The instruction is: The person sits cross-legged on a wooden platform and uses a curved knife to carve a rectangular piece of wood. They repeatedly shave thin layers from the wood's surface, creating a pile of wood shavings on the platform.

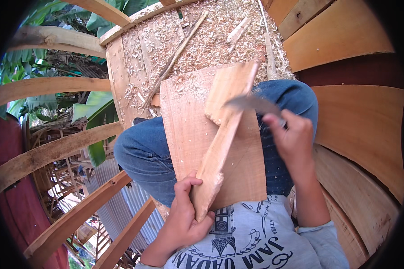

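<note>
Apparent paring of the workpiece [215, 154] over the board [184, 125]: left grip [186, 226] clamped on the workpiece by the board's near-left corner, right grip [294, 136], right of the board, clamped on the knife [255, 105], best stroked shallowly.

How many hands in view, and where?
2. Left hand: lower centre, gripping the near end of the carved wood piece. Right hand: right of centre, holding the motion-blurred curved knife. No others visible.
</note>
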The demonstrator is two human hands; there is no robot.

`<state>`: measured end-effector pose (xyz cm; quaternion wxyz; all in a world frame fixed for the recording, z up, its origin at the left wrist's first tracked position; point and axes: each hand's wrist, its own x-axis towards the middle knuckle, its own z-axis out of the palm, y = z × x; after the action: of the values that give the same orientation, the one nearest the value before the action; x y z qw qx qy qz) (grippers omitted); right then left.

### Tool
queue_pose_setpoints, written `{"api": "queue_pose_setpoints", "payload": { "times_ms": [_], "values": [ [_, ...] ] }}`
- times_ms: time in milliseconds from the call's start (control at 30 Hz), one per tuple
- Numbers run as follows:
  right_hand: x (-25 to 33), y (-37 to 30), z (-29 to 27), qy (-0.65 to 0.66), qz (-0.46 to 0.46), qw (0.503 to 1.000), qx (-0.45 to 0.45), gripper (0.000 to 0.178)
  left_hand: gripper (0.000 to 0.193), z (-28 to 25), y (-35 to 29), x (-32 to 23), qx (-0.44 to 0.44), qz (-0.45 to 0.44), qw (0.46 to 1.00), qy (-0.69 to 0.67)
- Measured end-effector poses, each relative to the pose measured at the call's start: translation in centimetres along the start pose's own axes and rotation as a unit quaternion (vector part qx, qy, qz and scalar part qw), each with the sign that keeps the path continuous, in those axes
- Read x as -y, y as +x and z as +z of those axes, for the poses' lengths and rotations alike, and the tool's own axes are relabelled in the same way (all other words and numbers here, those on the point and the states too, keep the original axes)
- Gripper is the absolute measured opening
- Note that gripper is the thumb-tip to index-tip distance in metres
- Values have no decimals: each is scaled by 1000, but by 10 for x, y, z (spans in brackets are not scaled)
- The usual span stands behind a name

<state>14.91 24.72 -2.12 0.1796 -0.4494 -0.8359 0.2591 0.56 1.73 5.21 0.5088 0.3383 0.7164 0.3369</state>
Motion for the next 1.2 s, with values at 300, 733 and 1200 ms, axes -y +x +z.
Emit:
{"api": "queue_pose_setpoints", "payload": {
  "times_ms": [300, 733, 1200],
  "values": [
    [21, -9, -29, 111, -12, 983, 143, 52, 68, 1, 3, -5, -31, -10, 999, -21],
    [-5, -14, 1, -38, -40, 997, 49, 61, 65, 3, 4, -11, -34, -7, 999, 40],
    [28, -24, -27, 90, -12, 981, 173, 54, 67, 4, 2, -11, -53, 1, 997, 60]
  ]
}}
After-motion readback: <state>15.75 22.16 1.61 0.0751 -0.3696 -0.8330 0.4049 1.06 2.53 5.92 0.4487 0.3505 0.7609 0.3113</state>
